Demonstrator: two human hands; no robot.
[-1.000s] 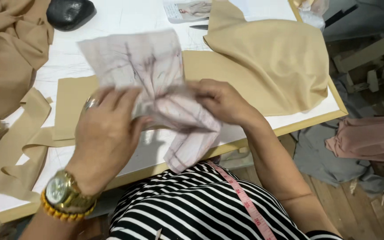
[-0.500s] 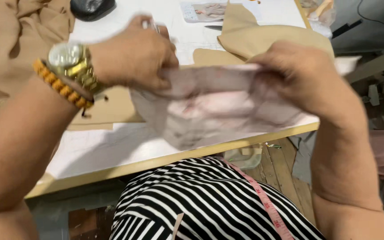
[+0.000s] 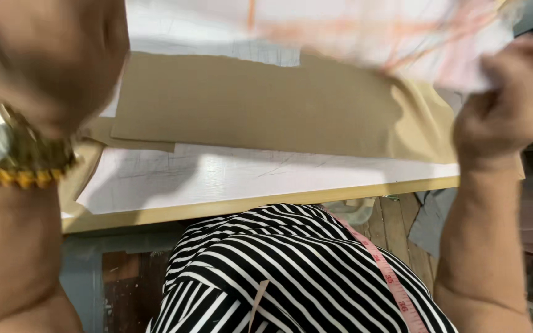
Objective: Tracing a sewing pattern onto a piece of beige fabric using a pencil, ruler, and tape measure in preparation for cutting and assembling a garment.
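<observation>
- Head view: my right hand point(image 3: 513, 111) is raised at the right edge of the frame, its grip clenched on the corner of a pale pink checked cloth point(image 3: 371, 28).
- The cloth stretches blurred across the top of the view, held up above the bench point(image 3: 248, 206) rather than lying on it.
- My left hand point(image 3: 51, 55) fills the upper left corner, very close to the camera and blurred. I cannot tell whether its grip is clenched or released, nor whether it touches the cloth.
- A gold wristwatch point(image 3: 8, 145) sits on my left wrist, with an orange bead bracelet just below it.
- Under the cloth, a large tan fabric panel point(image 3: 260, 105) lies flat on the bench, on top of white pattern paper point(image 3: 248, 172) with faint drawn lines.
- A second tan piece shows from under the panel's left corner.
- The bench's wooden front edge runs across the middle of the view.
- Below it is my black and white striped shirt point(image 3: 279, 271), with a pink measuring tape point(image 3: 390, 277) hanging down over it.
- No container shows in this view.
</observation>
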